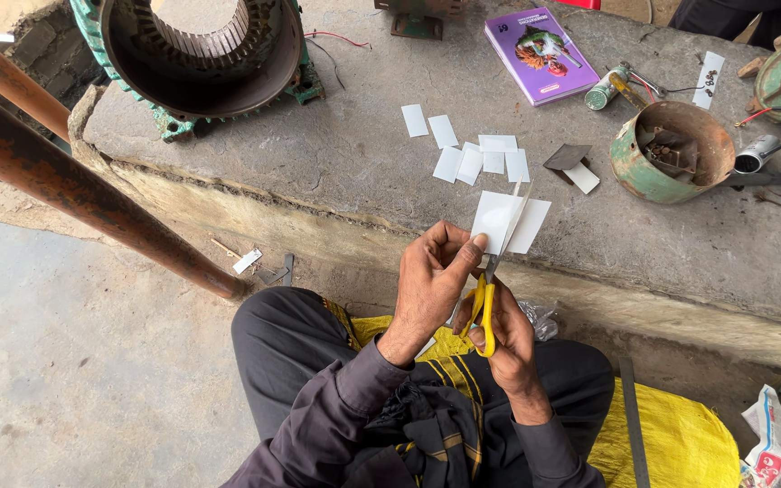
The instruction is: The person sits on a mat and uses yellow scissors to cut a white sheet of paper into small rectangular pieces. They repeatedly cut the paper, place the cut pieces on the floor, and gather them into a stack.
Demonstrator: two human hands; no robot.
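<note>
My left hand (pixel 433 276) pinches the lower left corner of a white paper sheet (pixel 506 221) held up over the edge of a concrete ledge (pixel 318 154). Yellow-handled scissors (pixel 485 303) are gripped in my right hand (pixel 506 336). Their blades point up and lie across the sheet, partly open. Several small white cut rectangles (pixel 481 155) lie on the ledge just beyond the sheet. My legs in dark trousers sit below, over a yellow sack (pixel 680 438).
A green motor stator housing (pixel 196 54) stands at the ledge's far left. A purple book (pixel 540 52), a rusty green tin (pixel 671 149) of metal scraps and a small bottle (pixel 606 90) lie at right. A rusty pipe (pixel 83 194) slants across the left.
</note>
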